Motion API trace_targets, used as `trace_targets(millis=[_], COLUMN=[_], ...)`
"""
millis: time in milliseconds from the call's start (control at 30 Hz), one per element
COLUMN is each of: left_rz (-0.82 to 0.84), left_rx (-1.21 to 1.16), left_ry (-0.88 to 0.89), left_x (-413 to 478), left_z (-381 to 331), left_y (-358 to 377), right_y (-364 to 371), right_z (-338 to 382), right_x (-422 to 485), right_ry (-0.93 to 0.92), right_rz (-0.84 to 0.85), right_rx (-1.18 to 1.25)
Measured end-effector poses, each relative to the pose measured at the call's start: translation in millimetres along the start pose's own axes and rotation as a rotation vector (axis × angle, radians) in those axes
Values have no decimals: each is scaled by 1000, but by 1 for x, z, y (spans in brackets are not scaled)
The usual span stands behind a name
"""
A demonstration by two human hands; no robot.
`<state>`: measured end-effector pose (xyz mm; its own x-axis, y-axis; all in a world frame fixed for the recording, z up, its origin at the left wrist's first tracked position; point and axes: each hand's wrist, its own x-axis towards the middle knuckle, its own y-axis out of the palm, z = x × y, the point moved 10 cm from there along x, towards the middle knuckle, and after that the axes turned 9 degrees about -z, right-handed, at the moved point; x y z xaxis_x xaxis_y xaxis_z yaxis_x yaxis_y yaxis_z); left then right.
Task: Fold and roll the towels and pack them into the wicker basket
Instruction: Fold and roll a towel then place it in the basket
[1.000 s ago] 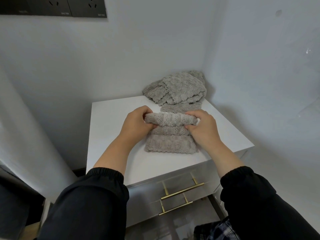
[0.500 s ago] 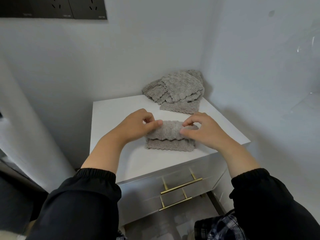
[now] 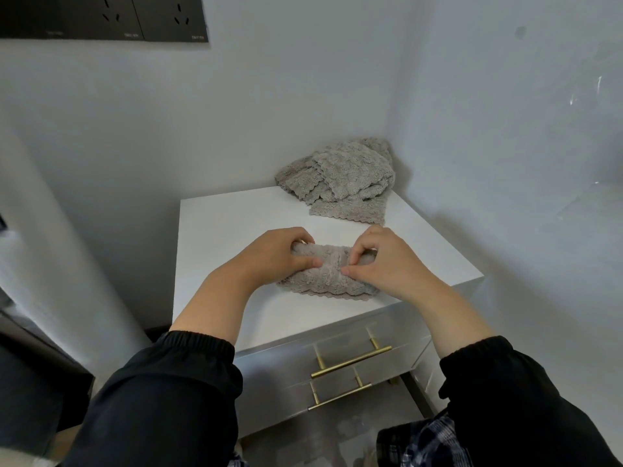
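Rolling has moved fast: a second ago the grey towel [image 3: 328, 271] had a long flat tail lying toward the person, half a second ago a shorter one, and now only a narrow scalloped edge shows under the roll, near the front of the white cabinet top [image 3: 229, 224]. The left hand [image 3: 269, 261] is curled round the roll's left end, fingers over the far side and thumb pressed on the near side. The right hand [image 3: 387, 264] grips the right end, thumb and forefinger pinching the fabric. By my reading this roll is all but finished and nearly ready to pack, though the wicker basket is nowhere in view. A loose pile of towels [image 3: 344, 176] lies at the back corner against the wall, so more folding remains. The dark socket panel [image 3: 101, 18] at top left carries small pale lettering, too small to read; no brand shows on the towels.
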<state>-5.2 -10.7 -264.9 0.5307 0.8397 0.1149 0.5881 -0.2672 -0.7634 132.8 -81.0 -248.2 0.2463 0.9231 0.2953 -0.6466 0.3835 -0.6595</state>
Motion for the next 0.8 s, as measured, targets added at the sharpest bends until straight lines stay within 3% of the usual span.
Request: trace_targets(millis=[200,433,800], left_rz=[63,193,-76], left_rx=[5,49,-214], left_ry=[-46,-80,-102], left_x=[0,0,16], left_z=[7,13,-10], left_y=[4,13,14], right_y=[18,18,-8], right_z=[-24,-28,-51], right_x=[-5,-7,3], right_ry=[184,224,338], right_rz=[214,262,-121], right_rx=[-58,-61,358])
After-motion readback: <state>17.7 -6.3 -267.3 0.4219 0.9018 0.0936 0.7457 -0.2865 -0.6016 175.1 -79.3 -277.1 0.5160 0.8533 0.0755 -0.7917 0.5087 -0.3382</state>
